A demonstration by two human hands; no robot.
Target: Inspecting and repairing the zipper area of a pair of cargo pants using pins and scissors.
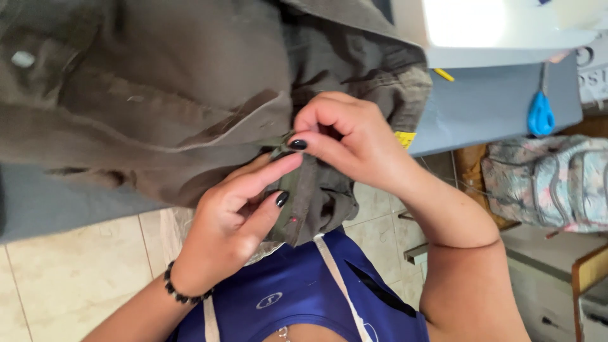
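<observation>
A large olive-brown garment lies spread over a grey table and hangs off its near edge. My left hand pinches a fold of the cloth from below, forefinger stretched along it. My right hand is curled over the same fold from above, thumb and forefinger pressed together on the fabric. Whether a pin or needle is between those fingers is too small to tell. A small red dot shows on the hanging cloth. A dark bead bracelet circles my left wrist.
Blue-handled scissors lie on the table at the right. A white sewing machine stands at the top right. A yellow tape peeks from under the garment. A pastel patterned backpack rests on furniture at the right. Pale floor tiles lie below.
</observation>
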